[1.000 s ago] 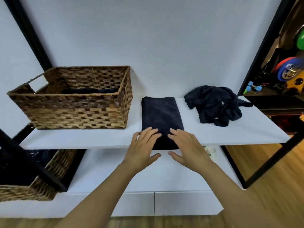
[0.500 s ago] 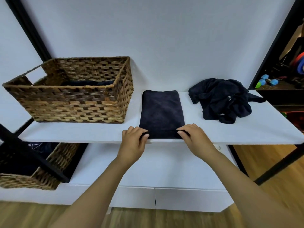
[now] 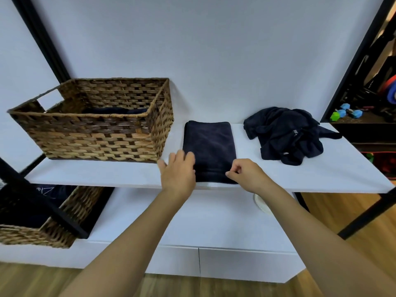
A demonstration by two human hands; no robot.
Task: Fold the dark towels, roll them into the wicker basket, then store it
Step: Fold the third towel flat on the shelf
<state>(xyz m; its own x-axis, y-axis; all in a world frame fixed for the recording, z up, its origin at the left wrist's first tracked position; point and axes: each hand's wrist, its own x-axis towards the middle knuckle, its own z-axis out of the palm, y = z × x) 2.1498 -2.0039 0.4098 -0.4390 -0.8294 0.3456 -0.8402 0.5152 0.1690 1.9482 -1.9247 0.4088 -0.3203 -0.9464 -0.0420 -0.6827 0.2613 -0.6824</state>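
Observation:
A folded dark towel (image 3: 211, 144) lies flat on the white shelf (image 3: 321, 174), its near edge at the shelf's front. My left hand (image 3: 179, 170) rests with relaxed, spread fingers on the towel's near left corner. My right hand (image 3: 246, 174) has curled fingers and pinches the near right corner between thumb and forefinger. The wicker basket (image 3: 85, 113) stands to the left on the same shelf, with dark cloth (image 3: 115, 110) inside it. A crumpled heap of dark towels (image 3: 282, 133) lies to the right.
A second wicker basket (image 3: 64, 211) with dark cloth sits on the lower level at left, behind a black frame bar (image 3: 42, 202). Under the shelf are a white cabinet top (image 3: 214, 221) and a small white round object (image 3: 260, 203). Dumbbells (image 3: 347, 111) lie on a dark rack at far right.
My left hand has let go of the towel's near edge and now lies open on its left corner. My right hand still pinches the right corner.

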